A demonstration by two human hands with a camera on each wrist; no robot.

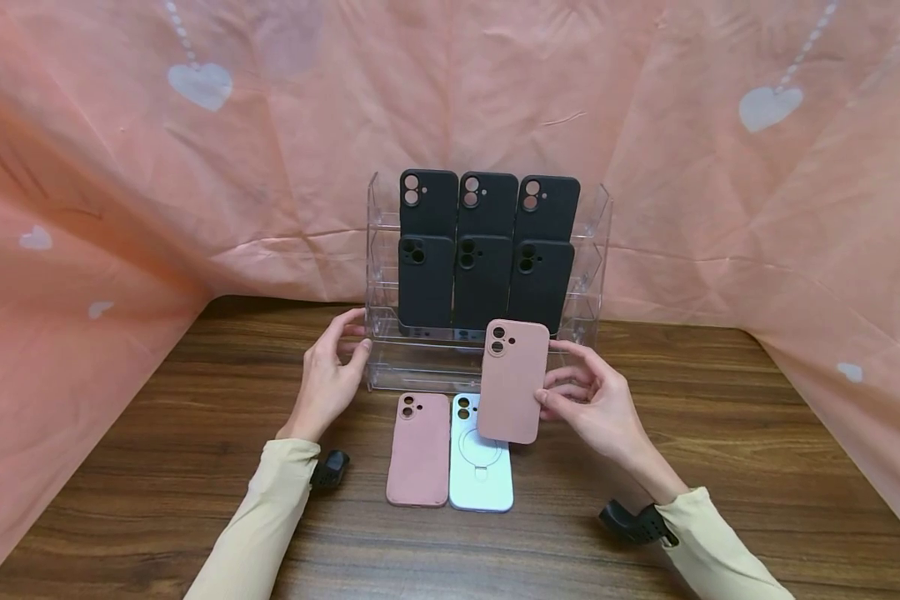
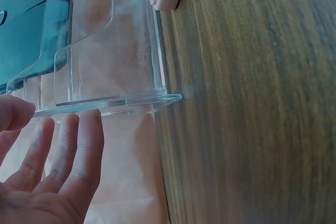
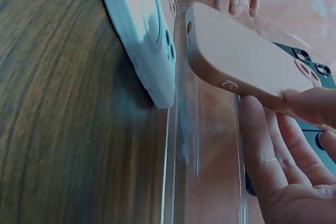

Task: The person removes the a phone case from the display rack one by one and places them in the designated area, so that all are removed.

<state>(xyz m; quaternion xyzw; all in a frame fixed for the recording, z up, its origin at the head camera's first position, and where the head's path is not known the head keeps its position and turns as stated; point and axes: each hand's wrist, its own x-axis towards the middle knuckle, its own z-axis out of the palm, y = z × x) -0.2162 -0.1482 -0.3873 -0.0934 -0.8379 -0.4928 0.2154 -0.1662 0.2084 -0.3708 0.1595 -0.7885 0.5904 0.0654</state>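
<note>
My right hand (image 1: 600,404) pinches a pink phone case (image 1: 513,383) by its right edge, thumb in front and fingers behind. The case is held up in front of the clear acrylic display stand (image 1: 420,379), its camera cutouts at the upper left. In the right wrist view the case's bottom edge (image 3: 215,77) points toward the stand's front. At the stand's left side, my left hand (image 1: 330,375) rests its fingertips against the side panel (image 2: 115,103). Below the stand lie a second pink case (image 1: 418,454) and a white case (image 1: 483,487) with a ring, partly overlapped by the held one.
Two rows of black phone cases (image 1: 482,279) stand in the upper tiers, three to a row. The stand's lower tiers are see-through. Pink cloth (image 1: 292,142) with white hearts encloses the wooden table (image 1: 720,417) at the back and sides.
</note>
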